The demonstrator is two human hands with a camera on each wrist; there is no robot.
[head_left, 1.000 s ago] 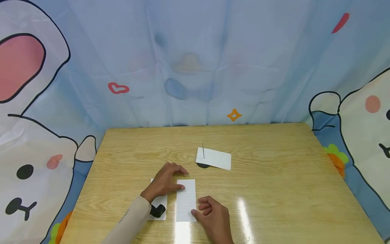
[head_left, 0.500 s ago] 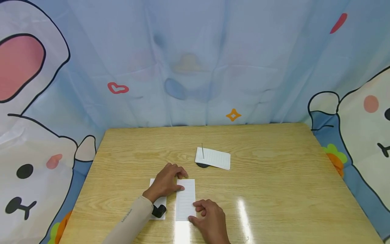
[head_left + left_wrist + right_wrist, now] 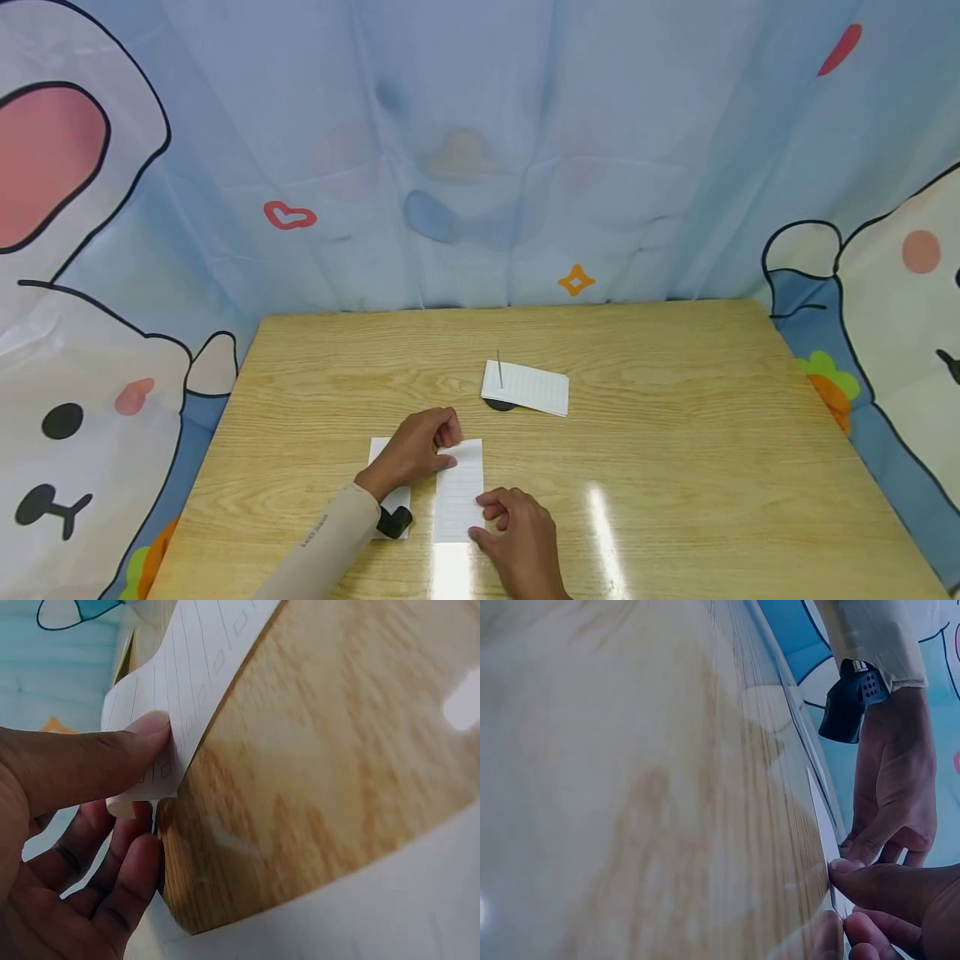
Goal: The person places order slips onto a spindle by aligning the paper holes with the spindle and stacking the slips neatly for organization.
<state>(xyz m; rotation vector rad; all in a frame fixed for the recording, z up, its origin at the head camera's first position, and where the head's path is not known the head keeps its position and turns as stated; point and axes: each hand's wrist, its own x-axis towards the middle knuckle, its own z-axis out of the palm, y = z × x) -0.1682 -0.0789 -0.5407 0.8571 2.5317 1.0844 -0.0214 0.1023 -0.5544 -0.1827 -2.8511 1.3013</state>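
A lined white paper slip (image 3: 459, 500) lies lengthwise between the hands on the wooden table. At its far end, my left hand (image 3: 416, 446) pinches it. In the left wrist view the thumb (image 3: 112, 757) presses on top of the slip (image 3: 191, 675), fingers curled below, and the paper bends up there. My right hand (image 3: 521, 537) holds the near right corner between thumb and fingers; the right wrist view shows the slip (image 3: 823, 817) nearly edge-on. Beneath the left wrist lies another white paper (image 3: 395, 500), partly hidden by the hand and the black wrist camera (image 3: 393, 522).
Farther back, a paper spike (image 3: 499, 371) with a dark round base stands up through a small stack of lined slips (image 3: 534, 390). The wooden table (image 3: 675, 433) ends at a blue cartoon-print curtain (image 3: 637, 167).
My left fingers have curled in around the slip's far edge. My right fingers have closed in on its right edge. The slip has barely moved.
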